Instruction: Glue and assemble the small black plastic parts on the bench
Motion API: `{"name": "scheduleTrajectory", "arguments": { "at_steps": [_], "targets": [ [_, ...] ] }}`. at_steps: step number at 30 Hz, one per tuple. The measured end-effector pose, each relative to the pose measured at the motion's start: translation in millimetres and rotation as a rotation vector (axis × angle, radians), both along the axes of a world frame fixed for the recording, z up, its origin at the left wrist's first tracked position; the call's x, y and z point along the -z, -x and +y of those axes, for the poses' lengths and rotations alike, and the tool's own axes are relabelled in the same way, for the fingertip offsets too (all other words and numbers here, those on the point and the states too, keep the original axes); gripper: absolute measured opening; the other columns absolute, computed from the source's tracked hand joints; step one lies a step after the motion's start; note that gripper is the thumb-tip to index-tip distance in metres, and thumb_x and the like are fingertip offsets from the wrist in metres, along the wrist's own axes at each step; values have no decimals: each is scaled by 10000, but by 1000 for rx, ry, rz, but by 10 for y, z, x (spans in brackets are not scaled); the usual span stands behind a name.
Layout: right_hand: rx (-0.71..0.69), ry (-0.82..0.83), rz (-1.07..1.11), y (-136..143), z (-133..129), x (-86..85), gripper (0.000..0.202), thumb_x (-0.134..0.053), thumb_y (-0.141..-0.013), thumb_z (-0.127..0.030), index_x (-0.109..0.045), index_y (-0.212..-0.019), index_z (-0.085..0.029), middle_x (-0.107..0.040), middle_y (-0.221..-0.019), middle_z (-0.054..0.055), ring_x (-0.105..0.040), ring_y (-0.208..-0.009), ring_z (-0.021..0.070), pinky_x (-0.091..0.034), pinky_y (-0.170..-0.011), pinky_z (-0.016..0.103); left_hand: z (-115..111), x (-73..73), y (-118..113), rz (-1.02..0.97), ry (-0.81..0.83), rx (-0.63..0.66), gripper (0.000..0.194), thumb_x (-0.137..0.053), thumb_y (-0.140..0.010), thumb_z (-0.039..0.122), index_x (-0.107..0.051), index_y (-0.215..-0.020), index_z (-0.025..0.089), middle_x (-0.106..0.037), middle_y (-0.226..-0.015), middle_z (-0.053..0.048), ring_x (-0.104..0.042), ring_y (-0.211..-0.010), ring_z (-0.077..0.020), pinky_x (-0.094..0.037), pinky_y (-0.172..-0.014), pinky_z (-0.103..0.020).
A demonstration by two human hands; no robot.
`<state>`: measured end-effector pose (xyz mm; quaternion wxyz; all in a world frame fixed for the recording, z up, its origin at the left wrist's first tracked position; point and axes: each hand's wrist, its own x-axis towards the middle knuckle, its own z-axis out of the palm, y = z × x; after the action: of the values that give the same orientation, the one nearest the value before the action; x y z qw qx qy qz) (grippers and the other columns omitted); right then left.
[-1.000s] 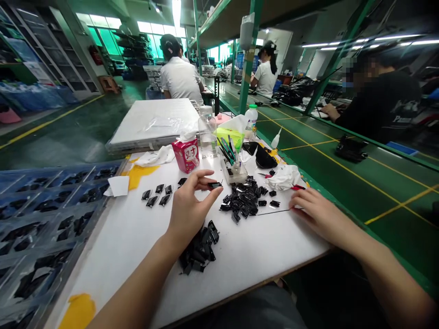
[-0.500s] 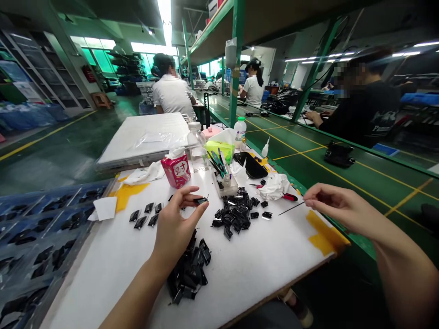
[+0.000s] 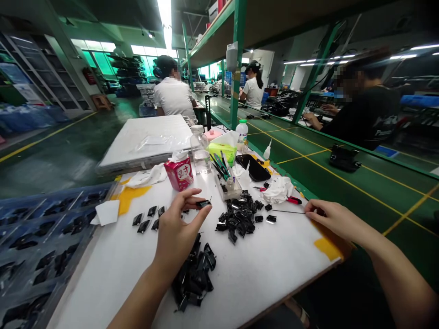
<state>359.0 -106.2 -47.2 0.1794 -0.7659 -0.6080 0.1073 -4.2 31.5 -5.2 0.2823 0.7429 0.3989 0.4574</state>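
My left hand (image 3: pixel 183 219) pinches a small glossy black plastic part (image 3: pixel 205 203) between thumb and fingers, raised over the white work surface (image 3: pixel 264 269). At the right edge of that surface, my right hand (image 3: pixel 329 217) is closed on one end of a thin dark rod (image 3: pixel 288 211), which points left, its tip near the loose parts. A pile of black parts (image 3: pixel 236 217) lies between the hands. Another heap of larger-looking black parts (image 3: pixel 199 274) sits nearer, partly behind my left forearm. Several single parts (image 3: pixel 143 226) are spread out left of my left hand.
Behind the parts stand a red tissue pack (image 3: pixel 180 173), a clear bottle (image 3: pixel 200 153), a tool holder (image 3: pixel 229 187) and a black phone (image 3: pixel 254 167). Crumpled tissue (image 3: pixel 278 189) lies by red-handled pliers (image 3: pixel 294 200). At left is a compartmented tray (image 3: pixel 78 196). Co-workers sit beyond the green shelf post (image 3: pixel 236 87).
My right hand has lowered slightly, and the rod has swung from slanting to nearly level, its tip closer to the pile. My left hand keeps its pinch. The whole view has shifted slightly.
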Motion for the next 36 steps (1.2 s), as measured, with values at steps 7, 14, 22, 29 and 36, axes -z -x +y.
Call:
{"name": "scheduleTrajectory", "arguments": {
  "at_steps": [7,14,22,29,36],
  "targets": [
    [-128,-65,-122,178,129,-141,204,-474,-878,-352,-606,-816,-210,-646,-807,83,-594,-774,265,-443,-689,382,-56,-13,-29,-36,-4,29,311,-726,-794,210,-600,-1077,204,-705,-921,-8,-661,-822,-145,-524,-824,-268],
    [-624,-44,-135,1246,633,-423,371,-584,-903,-335,-524,-1268,-295,-585,-1163,60,-613,-933,216,-489,-752,333,-24,2,-19,-39,-25,24,311,-728,-794,182,-592,-1074,189,-707,-904,-11,-664,-782,-135,-531,-787,-265],
    [-958,85,-114,1551,841,-392,294,-647,-838,-185,-594,-1122,-239,-583,-1106,43,-635,-855,199,-508,-724,312,-4,31,-13,-29,-34,30,314,-730,-792,149,-595,-1072,195,-710,-901,-4,-666,-790,-135,-540,-780,-268],
    [-872,-20,109,1397,757,-452,280,-426,-932,-93,-563,-1129,-237,-618,-1074,37,-613,-905,150,-478,-729,255,-6,11,-1,-40,10,44,326,-739,-799,169,-594,-1090,183,-701,-905,-2,-671,-842,-129,-532,-805,-242],
    [-1071,-5,99,1477,665,-354,316,-420,-940,-105,-554,-1197,-231,-634,-1031,59,-584,-906,177,-463,-744,291,-15,-11,-9,-67,10,52,342,-748,-786,146,-604,-1094,185,-693,-912,12,-669,-881,-127,-529,-833,-231]
  ]
}}
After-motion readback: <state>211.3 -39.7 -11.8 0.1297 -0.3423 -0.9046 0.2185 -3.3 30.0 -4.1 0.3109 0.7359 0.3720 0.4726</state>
